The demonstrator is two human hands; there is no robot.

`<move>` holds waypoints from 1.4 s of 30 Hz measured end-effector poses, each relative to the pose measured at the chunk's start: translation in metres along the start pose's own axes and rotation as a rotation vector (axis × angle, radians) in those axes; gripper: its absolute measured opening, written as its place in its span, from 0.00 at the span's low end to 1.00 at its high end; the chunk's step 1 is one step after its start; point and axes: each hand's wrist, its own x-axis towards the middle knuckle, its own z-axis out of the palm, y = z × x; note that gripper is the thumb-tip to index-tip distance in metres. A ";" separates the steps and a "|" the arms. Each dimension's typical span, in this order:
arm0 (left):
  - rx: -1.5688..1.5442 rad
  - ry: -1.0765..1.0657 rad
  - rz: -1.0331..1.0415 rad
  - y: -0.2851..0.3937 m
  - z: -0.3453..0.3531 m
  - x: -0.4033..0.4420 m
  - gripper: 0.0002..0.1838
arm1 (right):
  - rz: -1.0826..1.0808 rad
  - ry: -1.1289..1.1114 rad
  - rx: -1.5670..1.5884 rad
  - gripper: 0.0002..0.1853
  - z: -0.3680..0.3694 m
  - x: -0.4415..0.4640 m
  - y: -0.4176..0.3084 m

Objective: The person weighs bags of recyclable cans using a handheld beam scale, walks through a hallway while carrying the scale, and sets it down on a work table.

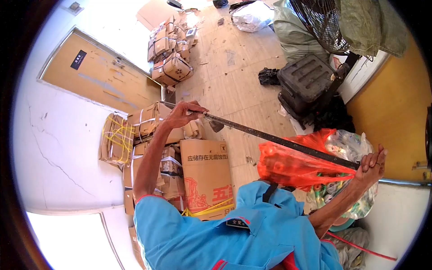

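Observation:
A long dark steelyard beam [265, 137] slants across in front of my blue shirt [211, 238]. My left hand [185, 114] pinches its far end at the upper left. My right hand [371, 163] is closed round its thicker end at the right. Just beside my left fingers, a small dark weight [216, 126] hangs by the beam. Beneath my right hand, a red plastic bag [292, 159] is stretched up toward the beam's end, its contents blurred by the plastic. How the bag is fastened there is hidden by my fingers.
Tied cardboard bundles [168, 168] stack at my left, with more flattened boxes [173, 58] along the wall. A clear bag of cans and bottles [366, 198] stands at my right. Further off are a black case [308, 81], a fan cage [321, 22] and woven sacks [294, 33].

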 end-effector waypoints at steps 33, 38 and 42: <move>0.375 0.077 0.144 0.009 -0.015 0.002 0.23 | 0.015 -0.056 0.012 0.17 0.004 -0.001 0.002; 0.292 0.050 0.115 0.008 -0.020 0.004 0.20 | 0.019 -0.013 -0.012 0.17 0.009 -0.003 -0.001; 0.233 0.065 0.109 0.017 -0.021 0.004 0.19 | 0.004 0.030 -0.045 0.16 0.012 -0.005 -0.001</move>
